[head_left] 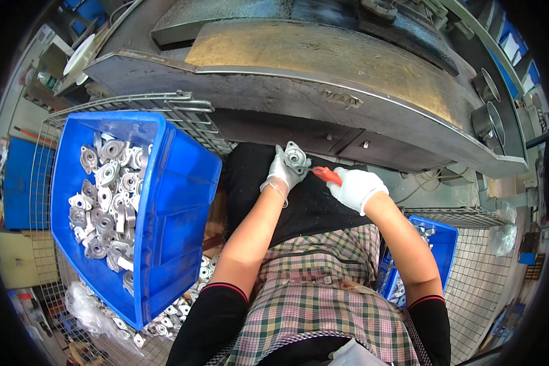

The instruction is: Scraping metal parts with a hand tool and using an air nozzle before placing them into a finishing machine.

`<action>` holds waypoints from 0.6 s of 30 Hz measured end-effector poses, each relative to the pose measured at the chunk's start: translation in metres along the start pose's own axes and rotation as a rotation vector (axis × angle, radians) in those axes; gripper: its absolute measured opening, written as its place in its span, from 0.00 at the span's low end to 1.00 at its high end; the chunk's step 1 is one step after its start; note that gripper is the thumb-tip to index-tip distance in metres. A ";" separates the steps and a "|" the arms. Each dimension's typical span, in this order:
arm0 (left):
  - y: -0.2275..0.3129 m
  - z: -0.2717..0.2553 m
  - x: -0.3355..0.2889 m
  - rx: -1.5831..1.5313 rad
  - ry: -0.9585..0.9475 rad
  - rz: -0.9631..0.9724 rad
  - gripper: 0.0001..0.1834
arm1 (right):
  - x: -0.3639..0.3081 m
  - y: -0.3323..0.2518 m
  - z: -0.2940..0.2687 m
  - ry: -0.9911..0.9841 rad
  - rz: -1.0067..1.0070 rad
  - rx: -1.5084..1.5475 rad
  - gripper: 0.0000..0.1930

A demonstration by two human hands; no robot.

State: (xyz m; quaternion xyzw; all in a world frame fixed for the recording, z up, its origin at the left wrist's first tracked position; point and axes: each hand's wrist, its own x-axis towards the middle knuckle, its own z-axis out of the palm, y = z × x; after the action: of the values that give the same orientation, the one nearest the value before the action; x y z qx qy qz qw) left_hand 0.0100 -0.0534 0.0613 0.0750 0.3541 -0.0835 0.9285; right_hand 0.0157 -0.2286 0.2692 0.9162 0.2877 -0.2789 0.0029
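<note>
Over the dark cloth on the person's lap, just short of the workbench [323,52], the gloved left hand [281,172] held a flanged metal casting [295,157], fingers closed about its near and left sides, its round recess facing up. To its right, the gloved right hand [361,188] was wrapped round a red-handled hand tool [328,175], whose thin tip pointed left and met, or nearly met, the casting's near right edge; contact was too small to tell, as was the exact kind of tip.

Good work here seemed to call for a firm left grip with fingertips clear of the tip's path, a low tool angle, and short, light strokes along the edge, with the casting turned rather than the right wrist twisted. Bracing the forearms would likely have steadied both.

On the left stood a large blue bin [180,207] of similar castings [105,198].
</note>
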 end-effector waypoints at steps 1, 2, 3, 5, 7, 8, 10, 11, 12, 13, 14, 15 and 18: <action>0.000 0.000 0.000 0.001 -0.001 0.001 0.38 | 0.000 -0.001 0.000 -0.009 -0.002 0.001 0.20; 0.001 0.000 0.001 -0.013 0.019 0.011 0.37 | 0.000 -0.002 0.000 -0.019 -0.004 0.001 0.20; 0.001 0.001 0.000 -0.026 0.040 0.019 0.37 | 0.000 -0.002 0.000 -0.018 -0.004 0.001 0.20; 0.001 0.001 -0.002 -0.023 0.035 0.012 0.37 | 0.000 0.000 0.002 -0.017 0.002 0.000 0.20; 0.002 0.000 -0.004 -0.023 0.032 0.007 0.37 | -0.002 0.001 -0.001 -0.025 0.014 0.004 0.20; 0.002 0.001 -0.004 -0.027 0.035 0.012 0.36 | -0.003 0.003 -0.003 -0.032 0.030 0.010 0.20; 0.000 0.001 -0.001 -0.027 0.035 0.009 0.35 | -0.002 0.011 -0.002 -0.038 0.048 0.012 0.20; -0.002 0.002 0.000 -0.028 -0.035 0.004 0.34 | -0.003 0.015 0.000 -0.044 0.067 0.015 0.20; -0.005 0.003 0.004 -0.028 -0.107 -0.006 0.32 | -0.003 0.020 0.001 -0.043 0.080 0.020 0.20; -0.003 -0.008 0.014 -0.031 -0.107 0.001 0.32 | -0.003 0.019 0.001 -0.036 0.075 0.013 0.20; -0.003 -0.019 0.024 0.051 -0.197 0.079 0.32 | -0.004 0.019 0.000 -0.028 0.074 0.007 0.20; -0.001 -0.032 0.036 0.131 -0.286 0.156 0.31 | -0.004 0.018 0.000 -0.030 0.072 0.005 0.20; 0.001 -0.069 0.071 0.376 -0.546 0.393 0.30 | -0.002 0.015 -0.001 -0.036 0.068 0.015 0.20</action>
State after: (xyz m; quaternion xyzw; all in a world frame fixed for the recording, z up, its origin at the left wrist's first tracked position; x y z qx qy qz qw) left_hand 0.0175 -0.0464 -0.0368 0.2854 0.0512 0.0156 0.9569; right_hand 0.0228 -0.2425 0.2686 0.9203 0.2544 -0.2971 0.0108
